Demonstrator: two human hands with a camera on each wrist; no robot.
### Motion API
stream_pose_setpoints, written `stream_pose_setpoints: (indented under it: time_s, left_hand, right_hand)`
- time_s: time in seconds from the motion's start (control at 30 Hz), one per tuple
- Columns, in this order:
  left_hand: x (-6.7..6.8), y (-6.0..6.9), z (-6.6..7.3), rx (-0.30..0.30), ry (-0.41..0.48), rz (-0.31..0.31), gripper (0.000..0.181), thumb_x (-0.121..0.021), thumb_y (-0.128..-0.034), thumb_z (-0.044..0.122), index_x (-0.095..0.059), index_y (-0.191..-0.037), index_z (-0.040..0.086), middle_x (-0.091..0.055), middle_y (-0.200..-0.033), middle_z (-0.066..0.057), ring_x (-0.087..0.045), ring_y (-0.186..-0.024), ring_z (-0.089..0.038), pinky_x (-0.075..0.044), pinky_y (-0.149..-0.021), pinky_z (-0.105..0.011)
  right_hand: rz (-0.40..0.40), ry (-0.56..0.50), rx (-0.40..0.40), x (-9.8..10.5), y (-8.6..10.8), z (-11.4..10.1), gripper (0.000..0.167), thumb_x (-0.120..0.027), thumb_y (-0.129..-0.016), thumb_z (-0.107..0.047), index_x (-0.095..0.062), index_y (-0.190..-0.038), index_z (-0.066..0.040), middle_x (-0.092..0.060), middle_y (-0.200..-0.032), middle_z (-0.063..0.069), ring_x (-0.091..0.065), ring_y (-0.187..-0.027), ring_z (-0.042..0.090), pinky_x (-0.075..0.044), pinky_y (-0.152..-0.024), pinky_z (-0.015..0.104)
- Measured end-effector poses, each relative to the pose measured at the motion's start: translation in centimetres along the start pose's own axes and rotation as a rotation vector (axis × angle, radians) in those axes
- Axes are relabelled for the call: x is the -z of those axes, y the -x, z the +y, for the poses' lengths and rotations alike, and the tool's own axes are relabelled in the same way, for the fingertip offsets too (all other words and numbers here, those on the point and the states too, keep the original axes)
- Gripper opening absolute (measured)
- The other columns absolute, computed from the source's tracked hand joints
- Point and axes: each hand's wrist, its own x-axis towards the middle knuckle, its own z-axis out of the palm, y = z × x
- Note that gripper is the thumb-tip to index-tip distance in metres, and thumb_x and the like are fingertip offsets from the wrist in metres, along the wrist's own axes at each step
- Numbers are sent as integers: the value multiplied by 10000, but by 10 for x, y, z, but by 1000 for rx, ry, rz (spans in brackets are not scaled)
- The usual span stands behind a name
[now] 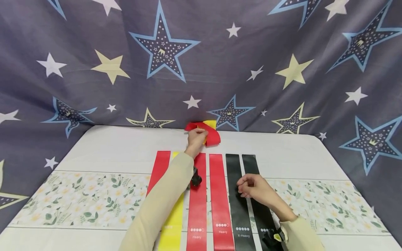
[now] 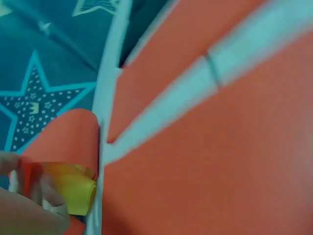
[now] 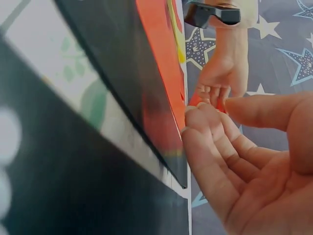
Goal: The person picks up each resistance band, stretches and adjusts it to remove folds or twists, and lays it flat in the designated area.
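At the table's far edge my left hand (image 1: pixel 196 140) pinches a loosely bunched red resistance band (image 1: pixel 213 137). A yellow band (image 1: pixel 210 123) is bunched together with it. The left wrist view shows the red band (image 2: pixel 68 139) curved over the yellow band (image 2: pixel 76 192), beside the fingertips. My right hand (image 1: pixel 257 189) hovers over the black bands with its fingers loosely bent. Nothing is between its thumb and fingers in the right wrist view. A black band marked X-Heavy (image 1: pixel 240 209) lies under that hand, flat on the table.
Several bands lie side by side lengthwise: a red one (image 1: pixel 158 167) at left, a yellow one (image 1: pixel 172 223), two red ones marked Heavy, and another black one (image 1: pixel 262 212). The white table (image 1: pixel 125 139) has a floral strip (image 1: pixel 91 198). A star-patterned curtain (image 1: pixel 201 62) hangs behind.
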Motion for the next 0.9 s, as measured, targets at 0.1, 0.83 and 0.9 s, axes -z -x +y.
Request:
stream_pose_setpoints:
  time_s: [0.1,0.83,0.9]
  left_hand:
    - [3,3,-2,-96,-107,5,150,-622,-837,126,-695,-920,25,-642,-895,-75,-550,-786,-175,-489,-707,-268]
    - [18,36,-10,-331,-547,-431,56,-711,-796,119,-741,-782,74,-662,-666,-38,-476,-534,-133,-414,-545,-227]
    - [20,38,-10,-323,-568,-448,59,-712,-798,120,-745,-790,72,-659,-662,-34,-479,-539,-135,-413,-541,-227]
  right_hand:
    - [-12,-29,6,-4,-5,-2,179,-528,-873,31,-557,-999,156,-651,-791,159,-639,-673,194,-539,-601,267]
    - [251,-200,-149,-4,-104,-8,488,-504,-947,-98,-373,-1390,61,-400,-1436,233,-431,-1292,344,-342,-1097,460]
    - [206,-206,-167,-3,-114,-5,514,-499,-957,-123,-340,-1415,49,-385,-1451,233,-397,-1323,354,-301,-1124,470]
